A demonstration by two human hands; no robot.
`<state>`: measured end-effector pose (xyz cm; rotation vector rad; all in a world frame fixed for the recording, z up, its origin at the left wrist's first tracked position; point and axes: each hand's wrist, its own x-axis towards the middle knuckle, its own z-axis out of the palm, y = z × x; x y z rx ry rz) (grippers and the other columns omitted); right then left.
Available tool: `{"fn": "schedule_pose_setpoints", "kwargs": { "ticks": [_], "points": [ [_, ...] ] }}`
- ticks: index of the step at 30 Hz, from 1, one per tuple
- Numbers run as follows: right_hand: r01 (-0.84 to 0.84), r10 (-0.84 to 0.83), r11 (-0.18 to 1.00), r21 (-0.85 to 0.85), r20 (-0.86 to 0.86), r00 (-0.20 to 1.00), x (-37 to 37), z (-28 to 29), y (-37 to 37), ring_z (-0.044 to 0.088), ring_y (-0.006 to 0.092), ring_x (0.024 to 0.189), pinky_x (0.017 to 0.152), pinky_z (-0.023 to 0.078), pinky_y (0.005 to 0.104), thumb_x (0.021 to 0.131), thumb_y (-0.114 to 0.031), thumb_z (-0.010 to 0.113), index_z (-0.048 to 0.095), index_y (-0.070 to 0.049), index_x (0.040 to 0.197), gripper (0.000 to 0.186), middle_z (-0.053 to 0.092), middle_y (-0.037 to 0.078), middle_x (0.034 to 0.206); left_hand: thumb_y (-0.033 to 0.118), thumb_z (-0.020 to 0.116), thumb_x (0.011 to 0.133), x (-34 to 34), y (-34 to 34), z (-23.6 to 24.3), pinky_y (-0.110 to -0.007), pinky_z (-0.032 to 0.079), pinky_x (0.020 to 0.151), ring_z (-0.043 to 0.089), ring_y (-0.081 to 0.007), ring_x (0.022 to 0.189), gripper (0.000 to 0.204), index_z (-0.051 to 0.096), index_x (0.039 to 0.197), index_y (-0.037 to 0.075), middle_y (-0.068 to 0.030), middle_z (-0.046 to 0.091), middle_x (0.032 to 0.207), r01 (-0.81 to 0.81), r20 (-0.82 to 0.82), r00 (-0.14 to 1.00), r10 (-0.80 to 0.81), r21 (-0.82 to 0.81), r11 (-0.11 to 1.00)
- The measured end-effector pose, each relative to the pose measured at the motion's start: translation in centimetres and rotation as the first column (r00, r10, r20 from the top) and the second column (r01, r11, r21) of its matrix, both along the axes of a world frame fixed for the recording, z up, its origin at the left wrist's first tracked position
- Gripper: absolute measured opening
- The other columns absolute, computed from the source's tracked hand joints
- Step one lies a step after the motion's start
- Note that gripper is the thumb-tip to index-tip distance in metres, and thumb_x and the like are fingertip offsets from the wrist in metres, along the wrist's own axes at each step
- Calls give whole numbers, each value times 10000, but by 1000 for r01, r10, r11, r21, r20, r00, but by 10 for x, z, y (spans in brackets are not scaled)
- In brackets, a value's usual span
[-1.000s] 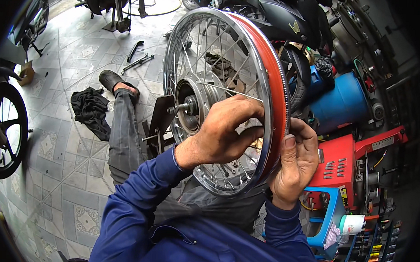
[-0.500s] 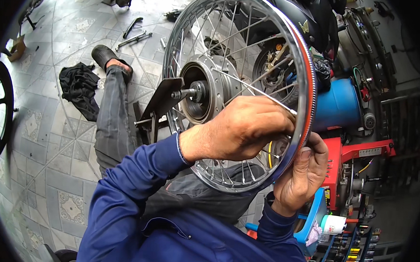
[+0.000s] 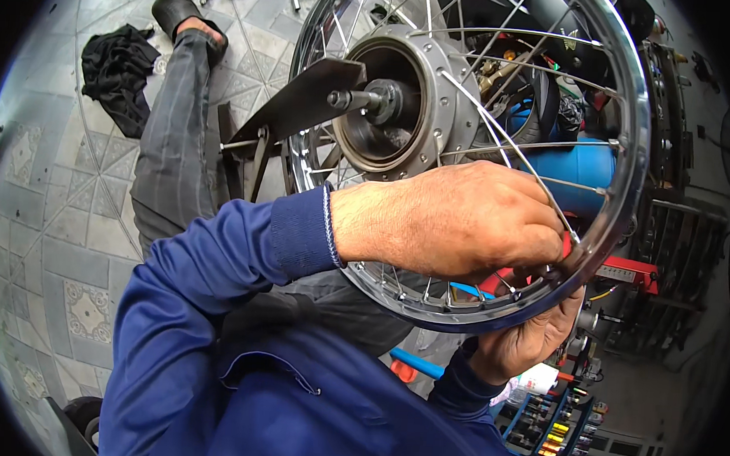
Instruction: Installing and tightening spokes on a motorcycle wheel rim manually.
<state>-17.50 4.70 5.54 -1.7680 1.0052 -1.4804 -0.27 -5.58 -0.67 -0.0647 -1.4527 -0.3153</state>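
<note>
From afar, I see the wheel (image 3: pixel 645 119) at both hands, its hub (image 3: pixel 454 100) beside a metal stand (image 3: pixel 293 100) that probably bears the axle (image 3: pixel 351 101). My left hand (image 3: pixel 481 213) curls inside the rim (image 3: pixel 626 200); my right hand (image 3: pixel 532 340) cups its outer side, apparently as backing. Hidden fingertips mean I cannot tell what either clamps. Beyond the grip sits a blue drum (image 3: pixel 583 169); far left, black cloth (image 3: pixel 119 75).

Bright left, dimmer right — corners fall black.
</note>
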Motion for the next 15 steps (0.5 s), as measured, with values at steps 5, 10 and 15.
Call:
{"fn": "schedule_pose_setpoints", "kwargs": {
  "ticks": [5, 10, 15],
  "points": [
    [115, -114, 991, -70, 6, 993, 11, -9, 2, 734, 232, 891, 712, 633, 295, 1006, -73, 547, 484, 65, 1370, 394, 686, 211, 1122, 73, 655, 852, 6, 10, -3, -392, 540, 888, 665, -297, 991, 242, 634, 1085, 10, -128, 678, 1037, 31, 88, 995, -38, 87, 996],
    [71, -72, 996, -44, -24, 997, -12, -11, 8, 722, 272, 942, 759, 620, 343, 1026, -89, 570, 500, 72, 1357, 375, 649, 252, 1235, 102, 662, 863, 8, 6, -3, -396, 547, 862, 669, -295, 972, 250, 639, 1095, 11, -116, 678, 1019, -36, 183, 982, 40, -23, 999],
    [-44, 44, 999, -3, -51, 998, -8, -9, 9, 719, 269, 947, 800, 619, 351, 1024, -81, 569, 495, 72, 1372, 388, 650, 257, 1244, 118, 658, 869, 2, 4, -6, -393, 556, 797, 672, -297, 925, 249, 642, 1096, 15, -101, 682, 1003, 17, -4, 1000, -18, -35, 999]
  ]
}}
